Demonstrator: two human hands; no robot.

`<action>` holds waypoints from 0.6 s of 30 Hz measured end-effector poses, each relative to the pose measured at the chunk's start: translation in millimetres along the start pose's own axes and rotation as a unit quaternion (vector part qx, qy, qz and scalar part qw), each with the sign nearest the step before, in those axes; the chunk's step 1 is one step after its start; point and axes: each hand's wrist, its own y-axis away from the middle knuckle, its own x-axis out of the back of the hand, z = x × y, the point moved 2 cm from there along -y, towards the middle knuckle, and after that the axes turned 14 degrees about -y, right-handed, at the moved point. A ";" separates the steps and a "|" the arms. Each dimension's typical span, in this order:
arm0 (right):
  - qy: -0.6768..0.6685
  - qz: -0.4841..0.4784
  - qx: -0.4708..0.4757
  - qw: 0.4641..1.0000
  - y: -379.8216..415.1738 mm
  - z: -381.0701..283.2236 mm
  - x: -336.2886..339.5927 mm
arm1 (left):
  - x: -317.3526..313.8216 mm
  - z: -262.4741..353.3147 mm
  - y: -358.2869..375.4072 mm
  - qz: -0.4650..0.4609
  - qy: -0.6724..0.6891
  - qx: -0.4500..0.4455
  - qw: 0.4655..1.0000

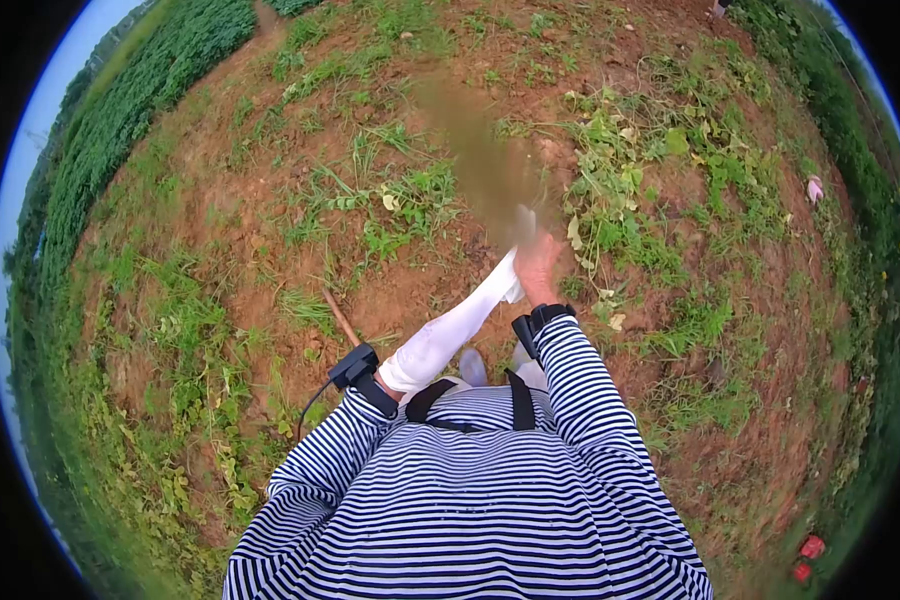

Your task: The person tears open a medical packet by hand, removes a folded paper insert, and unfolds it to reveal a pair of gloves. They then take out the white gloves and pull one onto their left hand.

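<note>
A long white glove (450, 335) covers my left hand (420, 358) and stretches up and right from the wrist. Its fabric hides the fingers of that hand. My right hand (538, 265) is bare and closed at the far end of the glove, where a pale tip shows above the fingers. A brown blur lies over the area just above it. Black devices are strapped on both wrists, and a cable hangs from the left one (355, 368). Beside my left forearm a wooden handle (342, 318) rests on the soil, its lower end hidden behind the wrist device.
Reddish soil (260, 290) with patches of weeds surrounds me. Uprooted, wilting vines (620, 180) lie ahead on the right. A pink item (815, 189) is at the right, and red objects (812, 547) sit at the lower right. Dense green crops (160, 90) grow at the upper left.
</note>
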 end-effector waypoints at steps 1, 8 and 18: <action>0.002 -0.008 -0.015 1.000 5.1 4.9 -1.0 | -1.0 0.9 6.3 0.001 0.001 -0.003 1.000; -0.011 0.001 -0.062 0.998 13.6 13.4 -15.0 | -5.5 -0.2 25.0 0.009 -0.006 -0.019 1.000; 0.103 0.090 -0.150 0.979 -12.7 79.9 16.2 | -3.0 -7.9 62.5 0.024 0.151 0.122 0.981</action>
